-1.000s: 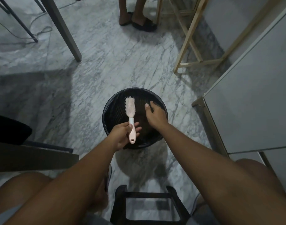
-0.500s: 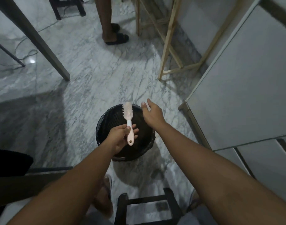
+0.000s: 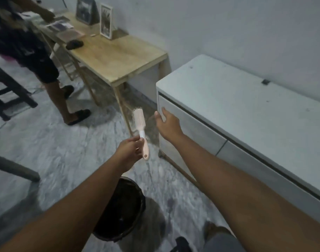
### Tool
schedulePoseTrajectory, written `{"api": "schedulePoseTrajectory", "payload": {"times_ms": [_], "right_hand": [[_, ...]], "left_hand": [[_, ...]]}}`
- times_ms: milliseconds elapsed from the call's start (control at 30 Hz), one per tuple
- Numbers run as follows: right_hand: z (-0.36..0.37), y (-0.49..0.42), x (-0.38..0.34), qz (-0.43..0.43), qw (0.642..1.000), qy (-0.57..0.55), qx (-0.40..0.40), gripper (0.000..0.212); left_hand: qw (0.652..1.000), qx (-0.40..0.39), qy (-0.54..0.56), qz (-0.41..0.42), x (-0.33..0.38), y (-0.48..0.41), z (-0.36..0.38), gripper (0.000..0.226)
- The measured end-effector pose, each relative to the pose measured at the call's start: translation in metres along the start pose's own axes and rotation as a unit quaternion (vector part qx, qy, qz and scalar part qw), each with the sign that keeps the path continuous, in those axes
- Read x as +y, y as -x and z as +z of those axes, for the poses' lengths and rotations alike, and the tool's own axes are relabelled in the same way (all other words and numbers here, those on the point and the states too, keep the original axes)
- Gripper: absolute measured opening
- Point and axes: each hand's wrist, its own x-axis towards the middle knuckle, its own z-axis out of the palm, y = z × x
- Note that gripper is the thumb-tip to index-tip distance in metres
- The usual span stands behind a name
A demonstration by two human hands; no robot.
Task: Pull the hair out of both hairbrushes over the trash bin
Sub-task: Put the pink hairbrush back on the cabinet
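Beyond the dark bin [image 3: 122,211] — contents unclear — left hand [image 3: 129,151] grips hairbrush [image 3: 139,120], right hand [image 3: 167,124] spread.

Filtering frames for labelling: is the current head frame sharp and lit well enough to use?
Head view: dim, flat light; motion blur smears the standing person and streaks the floor; the hairbrush in the left hand is readable; the trash bin is a dark mass without detail; wide-angle bends the cabinet edges.

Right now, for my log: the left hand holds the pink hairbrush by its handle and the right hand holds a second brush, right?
No. In the head view the left hand holds the pink hairbrush by its handle, but the right hand is open and empty.
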Motion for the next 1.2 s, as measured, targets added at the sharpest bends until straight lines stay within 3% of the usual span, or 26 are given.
{"api": "schedulePoseTrajectory", "payload": {"times_ms": [100,300,433,667,933,1133,1200], "right_hand": [[-0.068,-0.006,0.000,0.015,0.997,-0.005,0.069,0.062],[-0.198,0.009,0.028,0.078,0.980,-0.018,0.182,0.063],[-0.276,0.031,0.063,0.118,0.959,-0.015,0.256,0.063],[-0.365,0.072,0.126,0.176,0.925,-0.010,0.338,0.061],[-0.410,0.099,0.179,0.227,0.901,-0.015,0.369,0.060],[-0.435,0.104,0.206,0.240,0.887,-0.025,0.393,0.059],[-0.442,0.105,0.213,0.245,0.882,-0.037,0.401,0.059]], "left_hand": [[0.997,-0.063,-0.032,0.014,0.032,-0.002,0.063,0.016],[0.980,-0.178,-0.090,0.014,0.059,0.007,0.204,0.022],[0.959,-0.256,-0.126,0.002,0.052,0.016,0.292,0.018],[0.928,-0.318,-0.191,-0.030,0.009,0.032,0.407,0.013],[0.895,-0.347,-0.276,-0.042,-0.030,0.033,0.492,0.012],[0.886,-0.296,-0.358,-0.021,-0.059,0.024,0.541,0.020],[0.874,-0.287,-0.392,0.011,-0.066,0.021,0.551,0.013]]}}
